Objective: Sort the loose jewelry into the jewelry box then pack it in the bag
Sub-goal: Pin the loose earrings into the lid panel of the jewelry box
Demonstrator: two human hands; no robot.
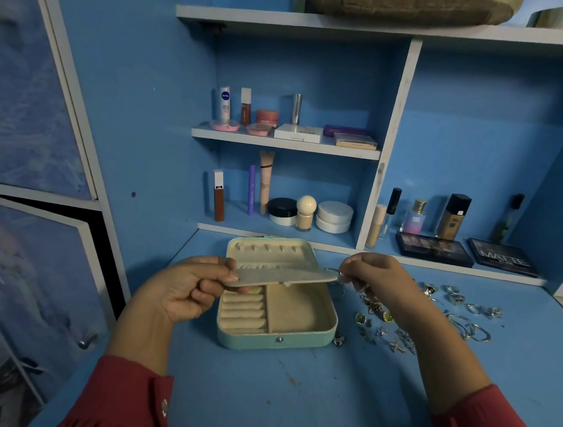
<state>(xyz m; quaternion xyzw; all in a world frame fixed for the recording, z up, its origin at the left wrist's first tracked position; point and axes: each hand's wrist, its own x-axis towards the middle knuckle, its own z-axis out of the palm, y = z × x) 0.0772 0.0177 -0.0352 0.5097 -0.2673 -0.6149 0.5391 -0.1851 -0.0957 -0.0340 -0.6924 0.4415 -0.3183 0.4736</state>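
A mint-green jewelry box (274, 341) lies open on the blue desk, its lid standing up behind. Inside are cream ring rolls on the left and an empty compartment on the right. My left hand (190, 289) pinches the left end of a flat cream insert panel (284, 275) held level above the box. My right hand (375, 274) pinches a small silver ring-like piece (333, 272) at the panel's right end. Loose jewelry (442, 318), rings, earrings and hoops, lies scattered on the desk right of the box. A brown and beige bag (407, 1) sits on the top shelf.
Cosmetics fill the shelves behind the box: tubes, jars and a compact (298, 133) in the middle, bottles and two eyeshadow palettes (434, 249) at the right. A cabinet door (25, 292) hangs ajar at the left. The blue desk (289, 403) stretches in front of the box.
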